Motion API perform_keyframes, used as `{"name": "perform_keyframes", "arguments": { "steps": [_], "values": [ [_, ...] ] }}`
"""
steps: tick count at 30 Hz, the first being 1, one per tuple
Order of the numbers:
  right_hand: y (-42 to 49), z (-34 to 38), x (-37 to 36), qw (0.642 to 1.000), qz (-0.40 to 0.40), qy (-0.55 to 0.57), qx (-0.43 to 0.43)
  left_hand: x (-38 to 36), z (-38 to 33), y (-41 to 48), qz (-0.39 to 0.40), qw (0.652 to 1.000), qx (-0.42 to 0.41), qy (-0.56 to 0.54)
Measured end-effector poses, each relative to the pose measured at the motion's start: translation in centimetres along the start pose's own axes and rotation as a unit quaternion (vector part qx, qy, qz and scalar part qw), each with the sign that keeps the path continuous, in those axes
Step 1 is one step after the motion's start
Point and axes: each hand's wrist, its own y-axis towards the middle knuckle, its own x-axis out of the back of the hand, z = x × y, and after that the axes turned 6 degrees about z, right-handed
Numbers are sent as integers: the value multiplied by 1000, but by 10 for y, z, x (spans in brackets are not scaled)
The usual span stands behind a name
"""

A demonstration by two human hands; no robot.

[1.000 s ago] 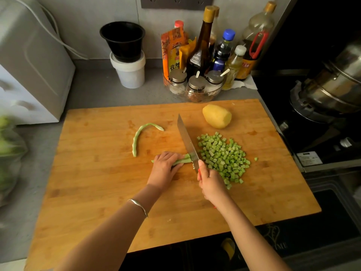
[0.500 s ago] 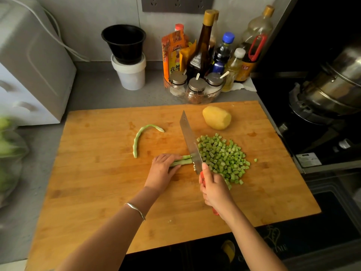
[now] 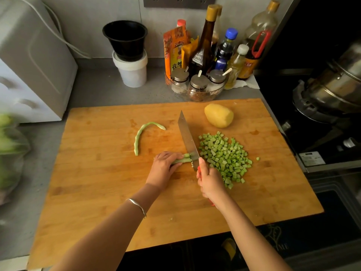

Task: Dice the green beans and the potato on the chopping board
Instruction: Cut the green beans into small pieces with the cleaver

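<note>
A wooden chopping board (image 3: 101, 192) fills the counter. My left hand (image 3: 163, 168) holds a short bunch of green beans (image 3: 183, 159) down on it, fingers curled over them. My right hand (image 3: 210, 181) grips the red handle of a knife (image 3: 188, 140), whose blade stands across the bean ends. To the right of the blade lies a pile of diced beans (image 3: 224, 155). One whole curved bean (image 3: 144, 132) lies to the left. A peeled yellow potato (image 3: 218, 117) sits whole at the board's back.
Behind the board stand a glass bowl of spice jars (image 3: 197, 87), several sauce bottles (image 3: 207, 40) and a black pot on a white tub (image 3: 130, 63). A steel pot (image 3: 336, 85) sits on the stove at right. A bag of greens (image 3: 9, 149) lies at left.
The bean bunch sticking out from under my left hand has grown shorter as the knife chops. The blade has shifted slightly along the beans; the diced pile has grown a little.
</note>
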Motion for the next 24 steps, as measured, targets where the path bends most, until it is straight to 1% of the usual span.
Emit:
{"name": "perform_keyframes", "arguments": {
  "steps": [6, 8, 11, 17, 24],
  "values": [
    [-11, -14, 20, 999, -30, 36, 9, 0, -8, 9, 21, 1000, -7, -13],
    [-13, -13, 21, 998, -32, 46, 17, 0, -12, 10, 20, 1000, -12, 4],
    [-20, -7, 17, 997, -13, 69, 36, -1, -8, 7, 0, 999, -28, 40],
    [-25, -2, 13, 997, 11, 59, 55, -5, -1, 4, -4, 1000, -21, 23],
    [-20, -5, 4, 1000, 11, 15, 21, -6, 1, 5, 2, 1000, -18, 2]
  ]
}}
